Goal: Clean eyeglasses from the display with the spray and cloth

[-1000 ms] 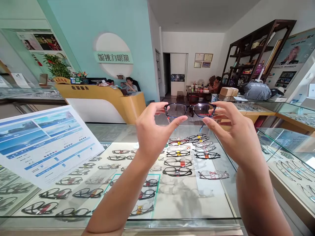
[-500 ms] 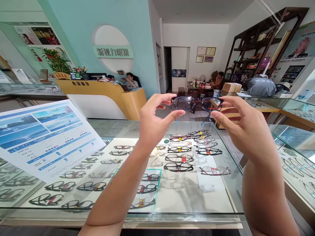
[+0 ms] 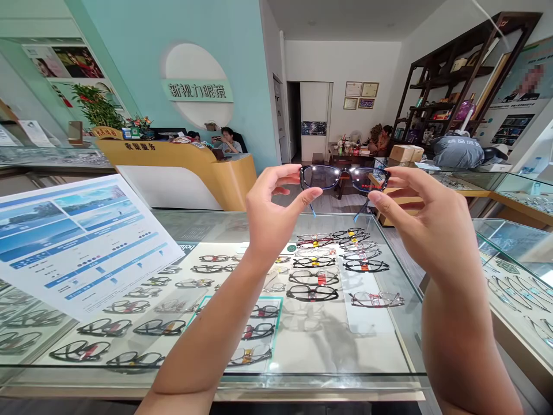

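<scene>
Both hands hold up a pair of dark-framed eyeglasses (image 3: 344, 178) above the far edge of the glass display case. My left hand (image 3: 276, 202) pinches the left end of the frame between thumb and fingers. At the opposite end, my right hand (image 3: 419, 202) grips the frame the same way. Red lettering shows on the right lens, and the blue-tipped temples hang below the lenses. Beneath my hands, several eyeglasses (image 3: 311, 293) lie in rows in the display case (image 3: 345, 377).
A printed sheet (image 3: 86, 248) lies at the left on the case. Beyond stand a wooden reception counter (image 3: 233, 178) with people seated behind it, a cardboard box (image 3: 406, 153) and a dark shelf (image 3: 449, 75). Another glass case (image 3: 514, 248) is at the right.
The eyeglasses have tilted slightly and moved a little up and to the left. Both hands keep their hold on them.
</scene>
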Demonstrator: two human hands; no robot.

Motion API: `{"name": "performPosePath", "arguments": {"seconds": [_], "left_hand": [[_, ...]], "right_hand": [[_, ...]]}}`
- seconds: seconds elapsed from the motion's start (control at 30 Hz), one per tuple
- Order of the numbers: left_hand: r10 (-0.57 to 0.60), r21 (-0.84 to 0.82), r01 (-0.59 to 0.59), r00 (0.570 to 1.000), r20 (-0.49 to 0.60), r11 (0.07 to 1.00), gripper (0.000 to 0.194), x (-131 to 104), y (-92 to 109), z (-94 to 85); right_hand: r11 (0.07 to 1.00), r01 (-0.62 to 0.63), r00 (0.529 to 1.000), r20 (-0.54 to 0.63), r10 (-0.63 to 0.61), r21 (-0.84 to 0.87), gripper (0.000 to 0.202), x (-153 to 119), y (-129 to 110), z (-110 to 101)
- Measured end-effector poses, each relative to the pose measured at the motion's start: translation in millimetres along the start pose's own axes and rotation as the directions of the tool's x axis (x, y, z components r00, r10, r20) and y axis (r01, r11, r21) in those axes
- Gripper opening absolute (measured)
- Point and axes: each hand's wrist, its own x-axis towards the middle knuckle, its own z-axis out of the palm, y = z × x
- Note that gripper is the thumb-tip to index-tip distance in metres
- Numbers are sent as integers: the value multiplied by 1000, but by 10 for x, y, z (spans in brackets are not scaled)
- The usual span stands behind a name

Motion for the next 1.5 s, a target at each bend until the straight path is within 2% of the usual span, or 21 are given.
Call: {"name": "performPosePath", "arguments": {"seconds": [0.7,0.93,1.2,1.5], "left_hand": [[6,-5,-5,999,36,1000,46,24,-129,-8],[33,13,-33,999,30,999,44,32,-119,-8],[54,61,-54,998,-11,997,45,-4,-56,7],[142,121,-137,989,-39,983,45,-17,13,-3]], "right_hand": [[999,47,998,-29,-46,10,46,-37,73,-12],[999,45,999,-7,-45,3,48,-29,84,-23],[993,5,999,44,0,-118,47,-5,78,-15],[990,18,995,104,-3,-141,52,25,115,18]]}}
